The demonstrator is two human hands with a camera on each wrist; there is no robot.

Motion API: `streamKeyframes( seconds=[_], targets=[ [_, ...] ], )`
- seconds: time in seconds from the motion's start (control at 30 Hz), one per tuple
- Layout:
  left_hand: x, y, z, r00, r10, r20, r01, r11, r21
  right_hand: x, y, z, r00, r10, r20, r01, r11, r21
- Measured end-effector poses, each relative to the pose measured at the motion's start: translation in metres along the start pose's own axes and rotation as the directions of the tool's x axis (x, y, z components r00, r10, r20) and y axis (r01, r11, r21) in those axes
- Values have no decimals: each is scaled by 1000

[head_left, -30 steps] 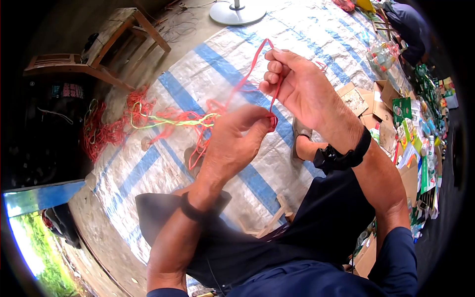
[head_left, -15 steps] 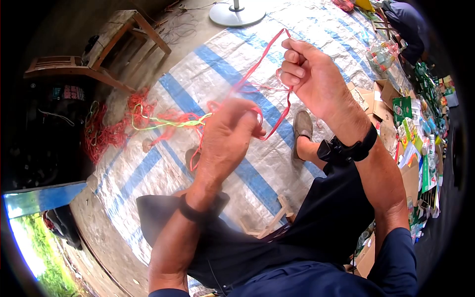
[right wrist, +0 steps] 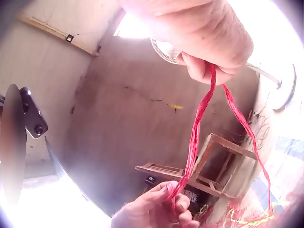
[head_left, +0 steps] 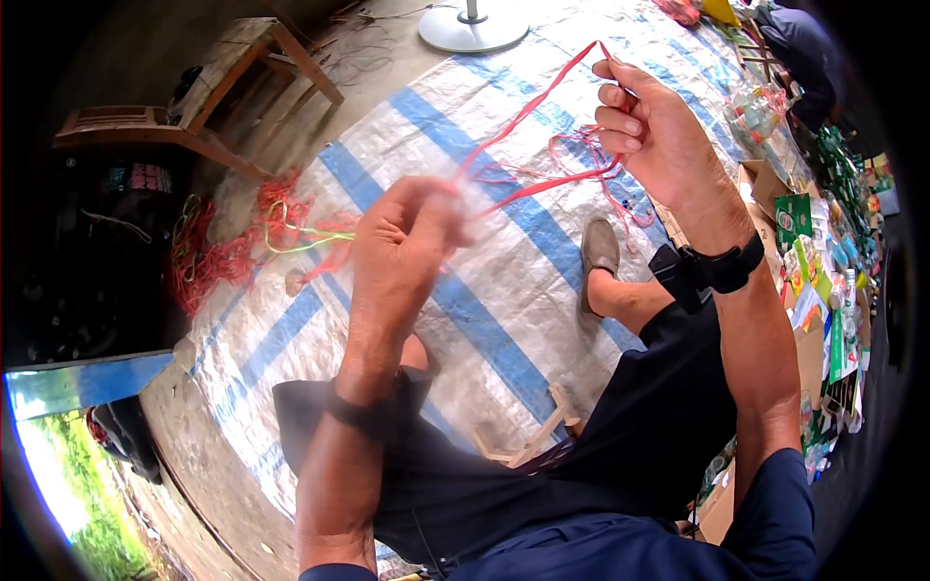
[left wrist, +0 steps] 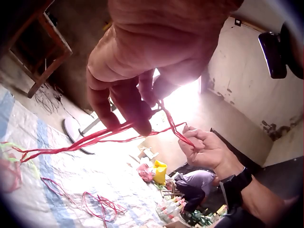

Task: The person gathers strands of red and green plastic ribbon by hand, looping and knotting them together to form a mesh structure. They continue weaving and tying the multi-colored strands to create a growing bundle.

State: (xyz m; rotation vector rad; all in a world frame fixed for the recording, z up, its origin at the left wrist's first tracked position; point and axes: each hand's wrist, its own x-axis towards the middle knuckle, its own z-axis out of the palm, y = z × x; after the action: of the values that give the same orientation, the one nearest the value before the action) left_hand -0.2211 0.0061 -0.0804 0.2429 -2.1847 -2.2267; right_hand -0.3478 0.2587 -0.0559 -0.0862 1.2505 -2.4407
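Red plastic string (right wrist: 195,135) runs in two strands between the two hands. My left hand (head_left: 402,232), blurred in the head view, grips the string with bent fingers; in the left wrist view, strands pass at its fingertips. Higher up and farther right, my right hand (head_left: 673,145) pinches the string between thumb and curled fingers, and a bend of it rises above the fingertips. Loose red loops (left wrist: 102,206) lie on the sheet below. Left of the left hand, a yellow-green strand (head_left: 310,238) leads to a red tangle of string (head_left: 199,254).
A white and blue striped sheet (head_left: 378,281) covers the floor. Wooden furniture (head_left: 232,73) stands at back left, a round stand base (head_left: 473,31) at the back. Cardboard, bottles and packaging (head_left: 833,300) pile up on the right; another person (head_left: 804,58) bends there.
The right hand has moved up and right, holding the string. The left hand was near it and has drawn left, so the strands between them are longer and tauter.
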Motion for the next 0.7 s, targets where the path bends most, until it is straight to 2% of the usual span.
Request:
streamKeyframes(
  seconds=[0.07, 0.13, 0.23, 0.27, 0.33, 0.37, 0.43, 0.57, 0.63, 0.7],
  targets=[
    [-1, 0, -1, 1000, 18, 20, -18, 1000, 0, 0, -2, 1, 1000, -12, -6, 12, 999, -33],
    [-1, 2, -3, 997, -6, 83, -8, 987, 163, -1, -4, 2, 998, -63, 4, 63, 988, -138],
    [-3, 7, -4, 994, 4, 105, -30, 970, 240, 0, -10, -3, 990, -132, -48, 116, 963, -244],
    [-3, 8, -5, 994, 4, 106, -29, 970, 240, 0, -13, -8, 990, -132, -49, 116, 963, -244],
    [-2, 10, -11, 991, -71, 112, 40, 965, 261, 1, -18, -19, 968, -246, -49, 203, 883, -423],
    [-1, 10, -13, 991, -70, 111, 39, 964, 261, 3, -21, -29, 968, -246, -47, 204, 883, -423],
    [1, 10, -17, 996, -58, 63, 38, 958, 285, 6, -27, -47, 960, -277, 38, 261, 839, -478],
    [1, 13, -32, 995, -27, 96, -8, 938, 348, 5, -33, -56, 954, -296, -47, 228, 820, -526],
    [2, 14, -37, 989, -35, 143, -43, 861, 506, 3, -40, -49, 961, -273, -51, 216, 851, -478],
    [2, 17, -42, 991, -15, 131, -47, 891, 453, 1, -48, -43, 974, -191, -119, 156, 954, -256]
  ],
)
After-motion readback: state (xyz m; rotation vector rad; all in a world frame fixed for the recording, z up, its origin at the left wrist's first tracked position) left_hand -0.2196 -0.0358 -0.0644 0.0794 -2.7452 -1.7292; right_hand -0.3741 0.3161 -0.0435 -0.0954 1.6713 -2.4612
